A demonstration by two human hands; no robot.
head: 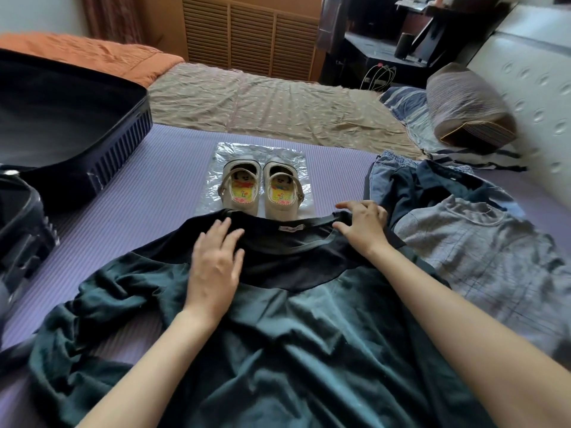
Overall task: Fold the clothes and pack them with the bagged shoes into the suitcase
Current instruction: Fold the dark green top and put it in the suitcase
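Observation:
A dark green top (278,335) with a black yoke lies spread flat in front of me on the purple mat (154,186). My left hand (216,261) rests flat on its left shoulder, fingers straight. My right hand (363,223) lies on the right side of the collar, fingers spread and slightly bent; whether it pinches the cloth is unclear. Just beyond the collar, a pair of small beige shoes (262,189) stands on a clear plastic bag (296,168). An open dark suitcase (117,140) lies at the left.
To the right lies a heap of clothes: a grey checked garment (482,242), a dark navy one (432,186) and something in denim (380,177). A pillow (469,106) and a padded headboard (540,88) stand at the far right. Beige and orange bedding lies beyond the mat.

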